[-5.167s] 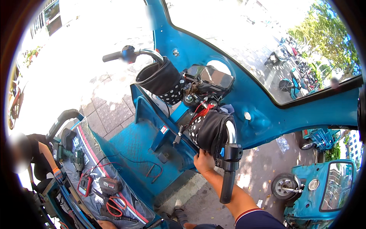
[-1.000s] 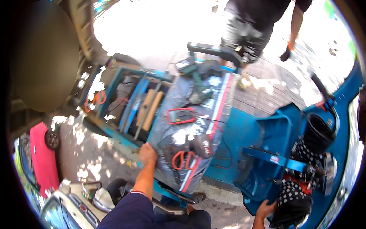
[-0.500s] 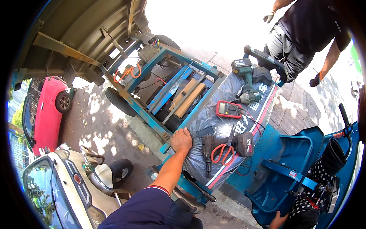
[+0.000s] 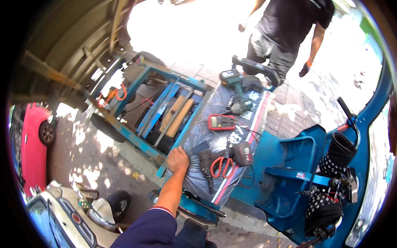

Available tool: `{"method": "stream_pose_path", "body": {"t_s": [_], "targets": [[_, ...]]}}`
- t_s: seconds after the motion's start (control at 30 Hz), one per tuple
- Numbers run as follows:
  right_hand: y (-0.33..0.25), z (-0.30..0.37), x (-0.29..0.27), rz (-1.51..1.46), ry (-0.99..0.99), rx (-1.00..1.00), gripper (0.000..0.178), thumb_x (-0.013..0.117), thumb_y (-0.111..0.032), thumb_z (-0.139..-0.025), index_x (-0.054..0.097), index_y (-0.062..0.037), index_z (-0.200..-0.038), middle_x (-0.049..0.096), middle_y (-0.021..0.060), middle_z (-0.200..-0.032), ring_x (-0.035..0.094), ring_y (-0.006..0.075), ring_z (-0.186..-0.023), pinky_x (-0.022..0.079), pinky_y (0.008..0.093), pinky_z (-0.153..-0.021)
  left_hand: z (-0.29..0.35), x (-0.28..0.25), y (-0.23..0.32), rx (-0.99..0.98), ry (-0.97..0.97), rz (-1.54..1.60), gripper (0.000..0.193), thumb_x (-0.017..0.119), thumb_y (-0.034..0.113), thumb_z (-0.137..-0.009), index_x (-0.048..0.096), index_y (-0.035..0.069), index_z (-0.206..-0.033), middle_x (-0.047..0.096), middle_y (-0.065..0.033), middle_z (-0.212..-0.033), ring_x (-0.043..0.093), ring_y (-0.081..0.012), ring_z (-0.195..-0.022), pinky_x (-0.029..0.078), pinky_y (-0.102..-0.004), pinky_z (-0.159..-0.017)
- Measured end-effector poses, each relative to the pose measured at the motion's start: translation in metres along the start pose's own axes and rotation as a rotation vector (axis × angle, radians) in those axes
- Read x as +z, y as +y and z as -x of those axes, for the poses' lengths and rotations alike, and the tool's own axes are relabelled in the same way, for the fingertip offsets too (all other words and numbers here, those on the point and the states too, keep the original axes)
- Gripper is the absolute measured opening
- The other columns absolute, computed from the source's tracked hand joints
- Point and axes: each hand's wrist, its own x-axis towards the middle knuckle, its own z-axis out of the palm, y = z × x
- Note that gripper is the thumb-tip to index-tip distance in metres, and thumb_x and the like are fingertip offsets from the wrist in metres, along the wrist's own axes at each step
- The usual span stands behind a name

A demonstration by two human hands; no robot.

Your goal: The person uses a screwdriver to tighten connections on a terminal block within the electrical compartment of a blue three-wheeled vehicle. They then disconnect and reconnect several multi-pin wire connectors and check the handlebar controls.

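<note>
My left hand (image 4: 178,160) presses on the corner of a plastic-covered seat (image 4: 193,175), its fingers curled down over the edge beside the blue vehicle frame (image 4: 154,153). On that seat lie orange-handled scissors (image 4: 222,166), a dark cordless power tool with a battery pack (image 4: 206,167), a red multimeter (image 4: 221,122) with leads, and a teal cordless impact wrench (image 4: 236,84). A small dark flat piece (image 4: 201,147) is near my left fingers. Only a sliver of my right hand (image 4: 305,245) shows at the lower edge, near the handlebar; its fingers are cut off.
Inside the open frame sit blue and wooden bars (image 4: 180,118), under a raised cargo bed (image 4: 53,53). A co-worker (image 4: 285,29) stands beyond the seat. Blue footwell and front body (image 4: 289,165) with covered handlebars (image 4: 343,151) lie right. A red car (image 4: 33,144) and beige vehicle (image 4: 66,206) are left.
The view has swung, so the seat and tools sit farther left. My left hand stays on the seat corner. My right hand has slipped almost out of view at the bottom.
</note>
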Motion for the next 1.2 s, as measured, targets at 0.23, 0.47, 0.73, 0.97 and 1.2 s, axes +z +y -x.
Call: {"method": "stream_pose_path", "body": {"t_s": [0.23,0.47,0.73,0.97,1.2], "targets": [[-0.053,-0.031,0.038,-0.745,0.239,0.448,0.03,0.07,-0.015,-0.095,0.057,0.0005,-0.117,0.064,0.0103,-0.084,0.064,0.0205,-0.069,0.054,0.034,-0.064,-0.011,0.035,-0.034,0.069,0.087,0.023,0.055,0.034,0.044,-0.111,0.067,0.001,-0.103,0.072,-0.0247,-0.102,0.069,-0.0477,-0.094,0.054,-0.0579,-0.082],[-0.052,-0.025,0.038,-0.968,0.258,0.506,0.028,0.071,-0.016,-0.095,0.057,-0.0011,-0.114,0.062,0.0088,-0.078,0.062,0.0202,-0.063,0.052,0.0349,-0.059,-0.023,0.05,-0.036,-0.005,0.023,0.027,0.064,0.023,0.05,-0.111,0.065,0.005,-0.127,0.072,-0.0209,-0.118,0.067,-0.0471,-0.106,0.053,-0.0572,-0.089],[-0.061,-0.017,0.037,-0.906,0.319,0.535,0.019,0.071,-0.013,-0.095,0.056,-0.0028,-0.097,0.058,0.0059,-0.072,0.058,0.0169,-0.06,0.048,0.0326,-0.058,-0.054,0.081,-0.061,0.207,-0.019,-0.158,0.055,0.033,0.041,-0.108,0.065,0.001,-0.127,0.072,-0.0222,-0.119,0.068,-0.0446,-0.107,0.054,-0.0548,-0.091],[-0.069,-0.029,0.044,-0.939,0.268,0.496,0.021,0.071,-0.014,-0.094,0.054,-0.0031,-0.098,0.057,0.0051,-0.072,0.058,0.0158,-0.06,0.047,0.0333,-0.056,-0.096,0.07,-0.087,0.842,0.282,-0.975,0.025,0.054,0.018,-0.1,0.07,0.002,-0.112,0.075,-0.0097,-0.109,0.075,-0.0252,-0.1,0.06,-0.0414,-0.08],[-0.055,-0.02,0.034,-0.862,0.337,0.564,0.019,0.07,-0.013,-0.095,0.054,-0.0027,-0.098,0.057,0.0046,-0.073,0.058,0.0152,-0.059,0.047,0.0324,-0.055,-0.041,0.061,-0.056,0.683,-0.019,-0.989,0.038,0.054,0.028,-0.103,0.068,0.002,-0.127,0.074,-0.0119,-0.119,0.07,-0.0311,-0.113,0.055,-0.0479,-0.095]]}}
